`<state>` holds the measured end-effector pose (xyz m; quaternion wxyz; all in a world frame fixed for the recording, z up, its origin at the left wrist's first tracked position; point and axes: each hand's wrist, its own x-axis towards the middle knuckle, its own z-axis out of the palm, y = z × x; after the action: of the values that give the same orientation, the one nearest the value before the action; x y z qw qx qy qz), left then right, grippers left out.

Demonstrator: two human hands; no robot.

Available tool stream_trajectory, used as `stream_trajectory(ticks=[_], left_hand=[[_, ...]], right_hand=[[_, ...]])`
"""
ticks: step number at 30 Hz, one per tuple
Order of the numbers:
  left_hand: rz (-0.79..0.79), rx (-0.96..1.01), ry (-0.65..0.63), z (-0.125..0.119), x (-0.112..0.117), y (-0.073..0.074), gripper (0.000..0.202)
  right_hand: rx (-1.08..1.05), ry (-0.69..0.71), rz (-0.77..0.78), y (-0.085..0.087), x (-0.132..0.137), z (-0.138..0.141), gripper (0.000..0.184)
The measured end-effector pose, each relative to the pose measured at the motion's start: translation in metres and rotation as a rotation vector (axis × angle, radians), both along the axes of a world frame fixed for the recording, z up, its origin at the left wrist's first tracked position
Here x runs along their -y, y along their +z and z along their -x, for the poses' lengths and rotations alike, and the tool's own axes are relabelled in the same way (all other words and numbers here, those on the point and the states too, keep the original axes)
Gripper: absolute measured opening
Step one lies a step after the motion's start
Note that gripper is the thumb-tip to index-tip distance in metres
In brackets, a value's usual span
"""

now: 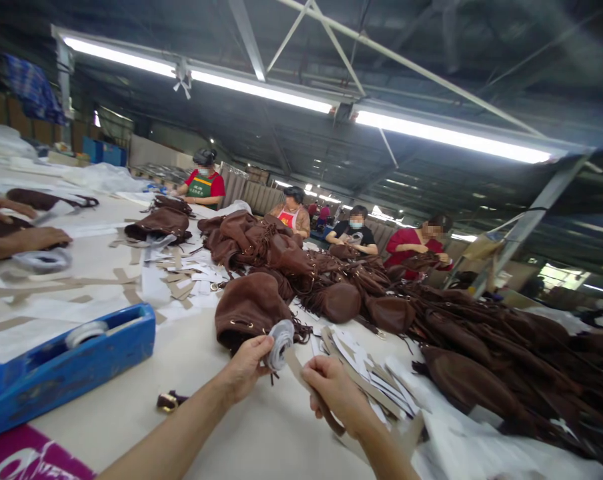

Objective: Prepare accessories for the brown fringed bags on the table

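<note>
My left hand point(245, 365) pinches a small grey-white roll of tape point(280, 343) just above the pale table point(231, 427). My right hand point(331, 390) is closed on a flat tan card strip point(296, 368) that runs up to the roll. A brown suede bag point(249, 308) lies just behind my hands. Loose white and tan paper strips point(366, 377) lie under and right of my right hand.
A blue tape dispenser point(56, 363) sits at the left. Brown fringed bags point(481, 347) pile across the table's middle and right. Paper scraps point(181, 280) litter the centre. Another person's hands point(26, 233) work at far left; several seated workers point(354, 230) face the table behind.
</note>
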<state>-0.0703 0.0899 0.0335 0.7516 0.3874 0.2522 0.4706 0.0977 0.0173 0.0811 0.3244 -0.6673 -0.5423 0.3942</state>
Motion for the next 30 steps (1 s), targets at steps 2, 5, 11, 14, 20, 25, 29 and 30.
stream_trajectory(ticks=[2, 5, 11, 14, 20, 25, 29, 30], left_hand=[[-0.014, -0.02, -0.003, 0.001, 0.001, 0.001, 0.046], [-0.038, -0.047, -0.012, 0.002, 0.001, 0.001, 0.047], [-0.066, -0.071, -0.022, 0.003, -0.002, -0.002, 0.046], [-0.027, -0.056, -0.033, 0.002, -0.005, -0.004, 0.048], [0.0, -0.051, -0.052, 0.002, -0.007, -0.009, 0.048], [0.028, -0.041, -0.069, 0.003, -0.005, -0.006, 0.047], [0.019, -0.042, -0.079, 0.004, -0.002, -0.002, 0.048], [0.014, -0.043, -0.081, 0.004, -0.002, -0.001, 0.048]], right_hand=[[0.01, -0.024, -0.004, -0.001, -0.006, 0.003, 0.012], [0.014, -0.046, -0.014, -0.006, -0.015, 0.003, 0.011], [-0.066, -0.034, -0.063, -0.014, -0.019, 0.003, 0.019], [-0.128, -0.026, -0.062, -0.014, -0.017, 0.003, 0.024], [-0.171, -0.017, -0.059, -0.009, -0.014, 0.002, 0.026], [-0.168, -0.011, -0.081, -0.006, -0.013, 0.002, 0.026], [-0.156, -0.034, -0.074, -0.008, -0.016, 0.002, 0.022], [-0.156, -0.039, -0.067, -0.009, -0.017, 0.002, 0.021]])
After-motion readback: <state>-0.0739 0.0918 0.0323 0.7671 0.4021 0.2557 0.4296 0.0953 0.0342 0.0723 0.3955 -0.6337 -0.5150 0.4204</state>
